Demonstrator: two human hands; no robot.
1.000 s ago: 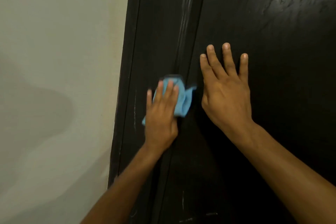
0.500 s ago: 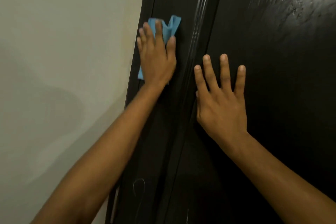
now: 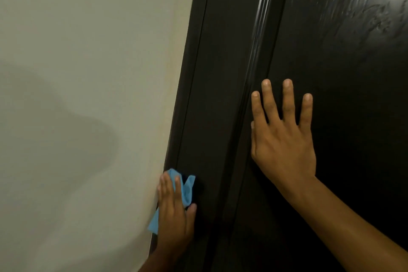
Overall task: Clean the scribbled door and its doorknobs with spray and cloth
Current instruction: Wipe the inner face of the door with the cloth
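On the frame [image 3: 212,95], the left hand [image 3: 174,212] presses the cloth [image 3: 187,187] flat-fingered.
The right hand [image 3: 284,139] lies spread on the door [image 3: 353,73]; the cloth looks soft, light, best palmed.

Both forearms are bare from the lower edge of the view up to the wrists, with no sleeve showing. The left hand [image 3: 175,212] and the right hand [image 3: 283,146] wear no glove, ring, watch or band. The fingernails on the right hand are short and unpainted.
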